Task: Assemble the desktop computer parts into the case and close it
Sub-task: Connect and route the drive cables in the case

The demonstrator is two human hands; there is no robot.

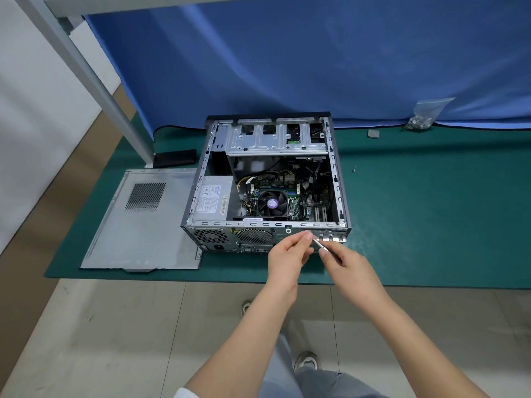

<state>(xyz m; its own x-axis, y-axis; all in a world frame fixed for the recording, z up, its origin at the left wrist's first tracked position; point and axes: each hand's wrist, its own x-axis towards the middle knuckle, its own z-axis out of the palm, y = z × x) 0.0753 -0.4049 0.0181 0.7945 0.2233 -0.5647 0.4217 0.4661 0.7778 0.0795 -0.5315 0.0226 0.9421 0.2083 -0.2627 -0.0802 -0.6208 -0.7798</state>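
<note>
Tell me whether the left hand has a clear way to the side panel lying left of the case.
Probably yes. The left hand pinches only the screwdriver tip, and nothing lies on the mat between it and the side panel; it must let go first.
</note>
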